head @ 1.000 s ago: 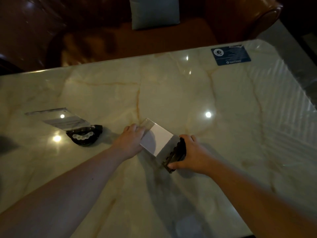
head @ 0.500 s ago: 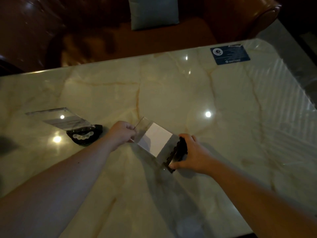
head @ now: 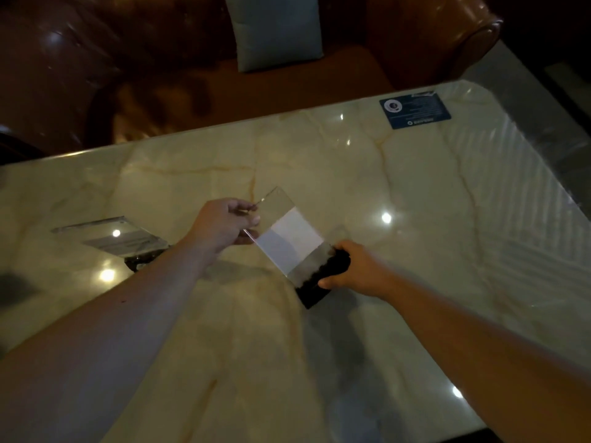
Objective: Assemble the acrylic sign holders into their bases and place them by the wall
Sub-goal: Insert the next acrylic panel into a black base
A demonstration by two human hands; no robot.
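Note:
A clear acrylic sign panel (head: 287,235) with a white insert tilts over the middle of the marble table (head: 415,193). Its lower end sits at a black base (head: 323,279). My left hand (head: 224,228) pinches the panel's upper left edge. My right hand (head: 355,270) wraps around the black base, which rests on the table. A second acrylic sign holder (head: 112,238) stands at the left in its own dark base (head: 140,262), partly hidden behind my left forearm.
A dark blue card (head: 415,110) lies flat near the table's far right corner. Beyond the far edge are a brown leather seat (head: 256,91) and a pale cushion (head: 278,30). The table's right edge runs diagonally at the right.
My left hand slid from the panel's lower left side up to its upper left edge, and the panel has tipped up higher. My right hand stays on the base.

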